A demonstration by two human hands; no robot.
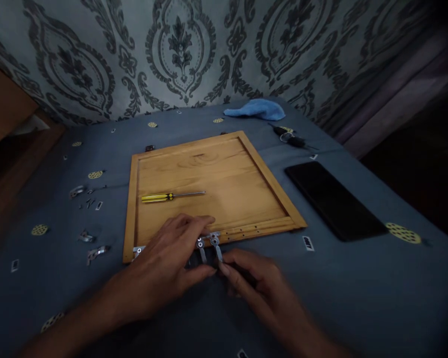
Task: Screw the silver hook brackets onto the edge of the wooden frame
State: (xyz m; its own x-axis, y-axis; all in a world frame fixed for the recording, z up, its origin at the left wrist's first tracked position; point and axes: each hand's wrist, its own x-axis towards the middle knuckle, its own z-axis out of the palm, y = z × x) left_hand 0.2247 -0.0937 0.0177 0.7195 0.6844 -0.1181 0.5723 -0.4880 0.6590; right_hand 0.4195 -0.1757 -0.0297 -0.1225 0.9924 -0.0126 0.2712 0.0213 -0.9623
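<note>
A framed wooden panel (224, 169) lies flat on the patterned blue cloth. Along its near edge, small metal hinges (214, 239) stick out toward me, and a row of small holes runs to their right. My left hand (168, 258) is draped over that edge, its fingers stretched out on the wood and its thumb apart below, beside the hinges. Between thumb and fingertips, my right hand (254, 281) pinches the outer end of the right-hand hinge. Behind my left hand a yellow-handled screwdriver (159, 197) rests on the panel. Part of the near edge is hidden under my left hand.
Loose metal hinges (97, 253) and several screws (89, 203) lie left of the panel. A black phone-like slab (334, 199) is on the right, with a dark tool with a ring (293, 139) beyond it. A blue rag (259, 108) lies near the patterned wall.
</note>
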